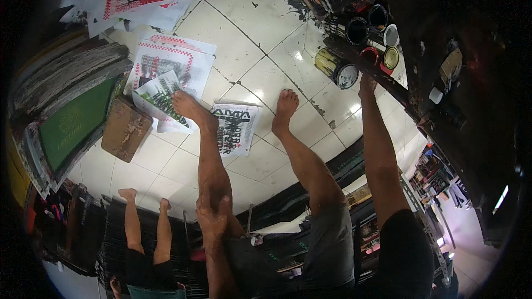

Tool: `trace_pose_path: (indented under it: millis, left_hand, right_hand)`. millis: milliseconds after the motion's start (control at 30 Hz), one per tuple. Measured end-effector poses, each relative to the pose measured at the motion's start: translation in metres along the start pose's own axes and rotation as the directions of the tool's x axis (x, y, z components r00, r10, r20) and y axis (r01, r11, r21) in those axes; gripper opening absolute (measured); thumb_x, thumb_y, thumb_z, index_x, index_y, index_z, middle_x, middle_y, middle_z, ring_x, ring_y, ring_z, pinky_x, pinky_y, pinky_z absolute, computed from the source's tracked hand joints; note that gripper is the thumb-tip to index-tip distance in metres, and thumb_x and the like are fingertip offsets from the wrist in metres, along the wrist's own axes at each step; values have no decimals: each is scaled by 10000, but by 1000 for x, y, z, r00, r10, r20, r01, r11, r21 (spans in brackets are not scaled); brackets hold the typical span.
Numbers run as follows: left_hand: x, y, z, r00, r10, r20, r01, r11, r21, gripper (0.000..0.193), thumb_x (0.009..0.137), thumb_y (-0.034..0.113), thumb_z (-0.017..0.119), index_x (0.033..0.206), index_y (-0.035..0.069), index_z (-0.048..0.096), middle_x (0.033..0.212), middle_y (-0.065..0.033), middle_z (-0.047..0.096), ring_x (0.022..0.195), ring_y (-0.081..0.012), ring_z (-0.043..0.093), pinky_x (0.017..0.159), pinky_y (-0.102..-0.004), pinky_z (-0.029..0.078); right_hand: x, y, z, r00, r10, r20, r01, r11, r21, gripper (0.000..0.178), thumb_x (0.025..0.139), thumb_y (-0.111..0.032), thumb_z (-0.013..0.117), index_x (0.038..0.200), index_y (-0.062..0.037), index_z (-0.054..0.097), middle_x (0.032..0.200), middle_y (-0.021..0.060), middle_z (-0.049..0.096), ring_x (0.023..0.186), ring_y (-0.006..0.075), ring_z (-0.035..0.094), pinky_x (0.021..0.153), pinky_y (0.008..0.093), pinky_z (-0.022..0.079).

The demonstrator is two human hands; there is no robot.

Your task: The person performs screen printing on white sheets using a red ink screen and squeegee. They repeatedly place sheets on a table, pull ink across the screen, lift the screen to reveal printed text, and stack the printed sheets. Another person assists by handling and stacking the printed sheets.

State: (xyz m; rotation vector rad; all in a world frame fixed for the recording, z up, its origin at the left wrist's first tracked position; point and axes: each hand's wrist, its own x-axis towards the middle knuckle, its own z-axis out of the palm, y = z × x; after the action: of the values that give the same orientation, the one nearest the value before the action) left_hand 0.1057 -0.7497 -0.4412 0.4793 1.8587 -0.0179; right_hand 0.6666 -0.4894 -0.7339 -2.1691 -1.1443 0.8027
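Note:
My left hand (pixel 213 217) rests on my bent left leg, fingers apart, holding nothing. My right arm stretches far forward to a group of paint cans, where my right hand (pixel 367 85) is beside a red-rimmed can (pixel 368 54) and a dark wooden rail (pixel 382 75). Its fingers are mostly hidden there, so any grip does not show. Just left of that hand, a yellow, paint-stained can (pixel 328 62) lies tilted with its round grey end toward me. A can with a yellow top (pixel 390 57) stands to the right, and dark open cans (pixel 357 31) are behind.
Printed sheets (pixel 197 61) lie on the tiled floor under and near my left foot; another sheet (pixel 238 127) is between my feet. At left are a green-mesh screen frame (pixel 75 124) and a brown block (pixel 126 130). Another person's legs (pixel 132 221) show at lower left.

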Motion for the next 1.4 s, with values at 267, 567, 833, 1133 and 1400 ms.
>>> trace_pose_path:
  millis: [267, 567, 833, 1133, 1400]
  left_hand:
    - [-5, 4, 1, 999, -51, -12, 50, 993, -105, 742, 873, 351, 704, 1436, -43, 422, 1376, -308, 497, 1314, -435, 463, 1091, -487, 364]
    - [-8, 10, -2, 999, -45, -10, 43, 989, -142, 728, 889, 335, 699, 1442, -43, 413, 1391, -305, 479, 1327, -432, 443, 1094, -482, 360]
    - [-4, 19, -7, 996, -89, 5, 89, 985, -150, 699, 886, 314, 684, 1433, -35, 425, 1394, -310, 473, 1337, -434, 432, 1108, -488, 340]
    - [4, 14, -13, 999, -54, -7, 53, 995, -85, 703, 890, 310, 689, 1437, -39, 419, 1351, -308, 519, 1309, -440, 474, 1082, -471, 384]
    - [8, -2, -6, 988, -12, -152, -31, 961, -276, 647, 917, 324, 691, 1409, -34, 471, 1271, -225, 600, 1202, -309, 556, 999, -401, 442]
  right_hand:
    - [43, 22, 45, 998, -47, -44, 50, 997, 60, 611, 924, -287, 582, 1460, -72, 383, 1441, 129, 420, 1309, 267, 363, 1065, 427, 281]
    - [-128, 64, 159, 988, 2, 158, 60, 920, -388, 542, 1012, -297, 370, 1495, -56, 326, 1545, 149, 285, 1418, 312, 199, 1151, 482, 104]
    - [-210, 100, 159, 981, 57, 185, 51, 848, -528, 518, 1013, -292, 349, 1469, -47, 349, 1530, 150, 285, 1403, 315, 195, 1149, 492, 90]
    - [-3, 96, -65, 932, -113, -343, 81, 991, -106, 548, 760, -241, 849, 1211, -39, 614, 1142, 99, 668, 1003, 210, 628, 875, 396, 518]
    - [-85, -9, -134, 914, 109, -391, 35, 939, 343, 550, 652, -167, 929, 1090, 19, 654, 1037, 111, 710, 896, 230, 664, 809, 398, 555]
